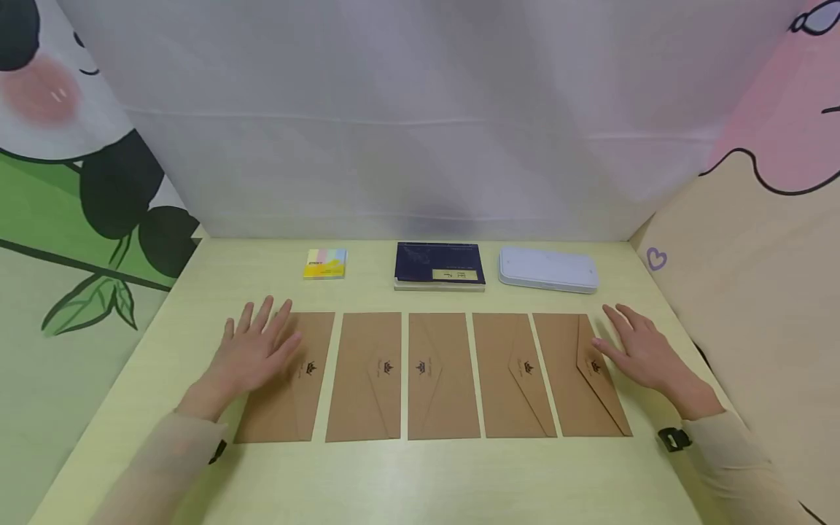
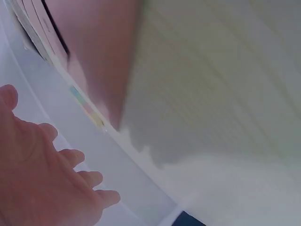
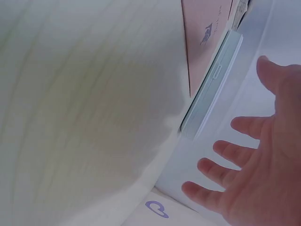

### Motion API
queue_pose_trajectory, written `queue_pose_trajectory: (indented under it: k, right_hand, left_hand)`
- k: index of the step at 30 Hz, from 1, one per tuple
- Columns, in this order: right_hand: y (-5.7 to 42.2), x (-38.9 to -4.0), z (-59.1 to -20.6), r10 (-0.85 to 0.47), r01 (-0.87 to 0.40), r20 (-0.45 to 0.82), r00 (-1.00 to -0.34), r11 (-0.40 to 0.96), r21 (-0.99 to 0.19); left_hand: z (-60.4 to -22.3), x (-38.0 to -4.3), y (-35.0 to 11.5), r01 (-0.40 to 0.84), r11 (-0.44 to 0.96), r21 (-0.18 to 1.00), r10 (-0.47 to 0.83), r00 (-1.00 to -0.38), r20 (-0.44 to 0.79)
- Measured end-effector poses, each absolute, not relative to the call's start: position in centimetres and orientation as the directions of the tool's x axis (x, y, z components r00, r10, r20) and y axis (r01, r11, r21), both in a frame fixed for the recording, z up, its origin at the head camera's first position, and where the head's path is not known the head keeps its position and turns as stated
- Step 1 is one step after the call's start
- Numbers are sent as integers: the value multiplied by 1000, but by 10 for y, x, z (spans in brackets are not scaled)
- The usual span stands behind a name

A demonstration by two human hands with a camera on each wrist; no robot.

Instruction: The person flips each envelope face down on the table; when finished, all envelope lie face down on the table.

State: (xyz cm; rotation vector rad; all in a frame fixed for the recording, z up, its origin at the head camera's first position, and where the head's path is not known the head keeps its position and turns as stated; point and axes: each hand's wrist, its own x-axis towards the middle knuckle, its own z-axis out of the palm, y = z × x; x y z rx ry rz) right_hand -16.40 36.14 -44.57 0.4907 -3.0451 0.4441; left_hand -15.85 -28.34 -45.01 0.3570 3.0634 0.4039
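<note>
A white curtain [image 1: 420, 153] bounds your pale tabletop [image 1: 446, 481], which extends nearer you past five kraft envelopes [image 1: 444, 412] in a row. Your left hand [image 1: 252, 356] and right hand [image 1: 646, 356], fingers spread, grasping nothing, hover at the outer two; beyond sit a navy book [image 1: 436, 262], lavender case [image 1: 548, 269], sticky notes [image 1: 324, 264].

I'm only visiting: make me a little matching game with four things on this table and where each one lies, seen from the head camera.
Things:
1. Small yellow-and-pastel sticky-note pack
2. Dark blue rectangular book
3. Pale lilac flat case with rounded corners
4. Five brown paper envelopes

Places:
A. Middle of the back row
B. Side by side in the front row
C. Right end of the back row
D. Left end of the back row

Pairs: 1-D, 2-A, 3-C, 4-B
</note>
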Motion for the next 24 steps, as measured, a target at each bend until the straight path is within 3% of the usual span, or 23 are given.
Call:
queue_pose_trajectory:
  k: [14,24]
  right_hand:
    - [348,-162,-444,-326,-324,51,-944,885,-333]
    - [285,-174,-439,-477,-496,136,-868,827,-266]
  left_hand:
    - [-448,-170,-232,271,898,346,284,-959,15]
    - [-448,-167,-229,277,900,337,294,-956,2]
